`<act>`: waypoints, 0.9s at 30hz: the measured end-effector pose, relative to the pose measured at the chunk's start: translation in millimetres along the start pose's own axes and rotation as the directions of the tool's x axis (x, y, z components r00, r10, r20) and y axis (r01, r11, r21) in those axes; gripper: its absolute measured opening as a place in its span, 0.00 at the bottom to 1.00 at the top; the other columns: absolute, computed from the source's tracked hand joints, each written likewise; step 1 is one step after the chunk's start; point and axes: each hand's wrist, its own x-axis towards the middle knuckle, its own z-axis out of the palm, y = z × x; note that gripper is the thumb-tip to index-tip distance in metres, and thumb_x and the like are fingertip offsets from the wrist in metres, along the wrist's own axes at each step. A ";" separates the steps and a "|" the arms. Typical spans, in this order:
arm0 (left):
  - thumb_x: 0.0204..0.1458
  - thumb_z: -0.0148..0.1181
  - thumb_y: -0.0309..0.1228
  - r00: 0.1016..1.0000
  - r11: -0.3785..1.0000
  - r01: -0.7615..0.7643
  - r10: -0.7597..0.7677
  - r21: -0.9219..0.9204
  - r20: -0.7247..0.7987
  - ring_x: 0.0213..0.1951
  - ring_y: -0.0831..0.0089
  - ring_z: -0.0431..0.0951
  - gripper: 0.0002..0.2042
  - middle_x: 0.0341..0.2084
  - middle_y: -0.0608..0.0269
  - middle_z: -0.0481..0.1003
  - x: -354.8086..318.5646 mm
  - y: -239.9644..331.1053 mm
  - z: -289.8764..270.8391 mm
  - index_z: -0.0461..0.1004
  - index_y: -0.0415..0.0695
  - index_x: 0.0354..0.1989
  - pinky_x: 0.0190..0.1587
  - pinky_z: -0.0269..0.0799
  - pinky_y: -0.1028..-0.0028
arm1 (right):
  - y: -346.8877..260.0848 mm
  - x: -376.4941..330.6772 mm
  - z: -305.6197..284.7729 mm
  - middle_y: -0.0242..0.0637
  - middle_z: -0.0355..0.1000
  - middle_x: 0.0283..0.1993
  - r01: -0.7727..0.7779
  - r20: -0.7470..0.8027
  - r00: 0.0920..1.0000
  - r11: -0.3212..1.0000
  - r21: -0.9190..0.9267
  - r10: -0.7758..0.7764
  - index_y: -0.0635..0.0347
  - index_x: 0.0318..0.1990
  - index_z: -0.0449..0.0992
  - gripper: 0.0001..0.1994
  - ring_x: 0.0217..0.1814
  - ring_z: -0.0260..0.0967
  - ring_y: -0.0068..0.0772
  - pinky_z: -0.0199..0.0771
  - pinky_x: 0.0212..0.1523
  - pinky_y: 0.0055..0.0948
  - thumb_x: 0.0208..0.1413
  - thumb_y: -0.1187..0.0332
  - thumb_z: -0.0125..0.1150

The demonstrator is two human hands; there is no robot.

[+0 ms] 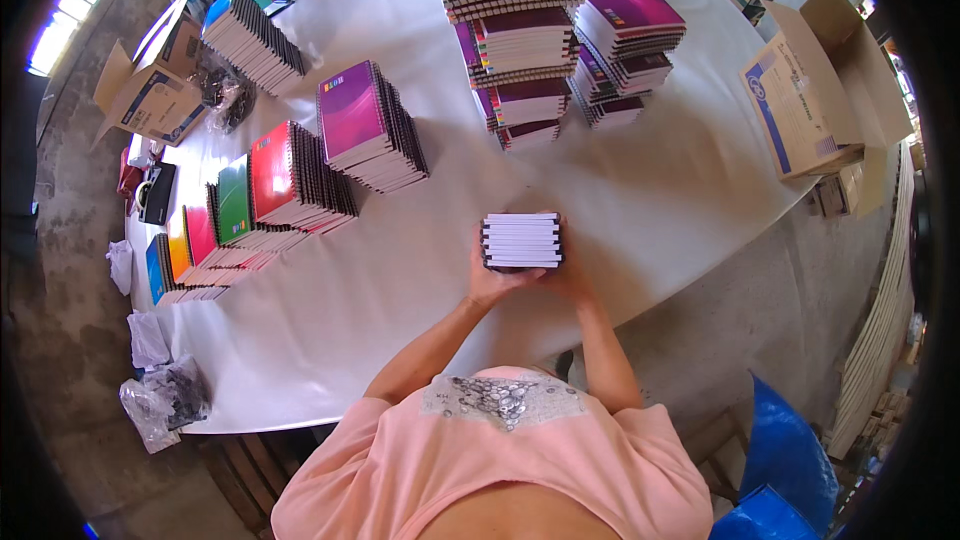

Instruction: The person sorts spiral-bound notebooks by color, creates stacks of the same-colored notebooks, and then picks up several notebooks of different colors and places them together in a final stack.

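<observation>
At near edge of white worktop (420,280) — small stack of notebooks (522,240), page edges facing camera, gripped between both hands. Left hand (487,280) closed on stack's left and lower side, fingers wrapped under; right hand (568,275) closed on right side, mostly hidden behind stack. Leaning rows of purple, red, green notebooks (300,175) well to left. Tall purple piles (520,30) farther back. Open cardboard box (815,90) at right edge — another person's hands at far end.

Open cardboard boxes (815,90) flanking table (680,190)
</observation>
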 end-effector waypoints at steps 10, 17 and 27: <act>0.14 0.79 0.43 0.993 0.971 -0.021 0.048 0.236 -0.109 0.44 0.68 0.72 0.46 0.39 0.59 0.70 7.1 -18.8 -15.0 0.62 0.40 0.48 0.48 0.67 0.70 | -7.1 -11.3 -3.7 0.42 0.66 0.46 -0.199 -0.078 0.980 0.939 -0.280 0.184 0.60 0.49 0.60 0.38 0.49 0.65 0.37 0.66 0.47 0.34 0.29 0.60 0.76; 0.23 0.77 0.42 0.984 0.941 0.178 -0.164 0.289 -0.072 0.45 0.67 0.72 0.41 0.41 0.56 0.71 12.1 61.7 35.9 0.63 0.38 0.49 0.50 0.66 0.70 | -98.4 -18.5 -39.5 0.40 0.64 0.53 -0.292 0.040 0.957 0.951 0.104 0.289 0.59 0.61 0.51 0.49 0.53 0.63 0.35 0.66 0.51 0.32 0.29 0.65 0.76; 0.28 0.70 0.55 0.959 0.960 0.280 -0.278 0.022 -0.057 0.44 0.61 0.73 0.48 0.41 0.46 0.70 94.2 122.9 154.6 0.54 0.33 0.52 0.47 0.69 0.69 | -146.1 16.0 -71.8 0.40 0.58 0.56 0.054 -0.617 0.766 0.939 0.340 0.180 0.58 0.61 0.49 0.36 0.57 0.57 0.36 0.59 0.57 0.36 0.43 0.73 0.61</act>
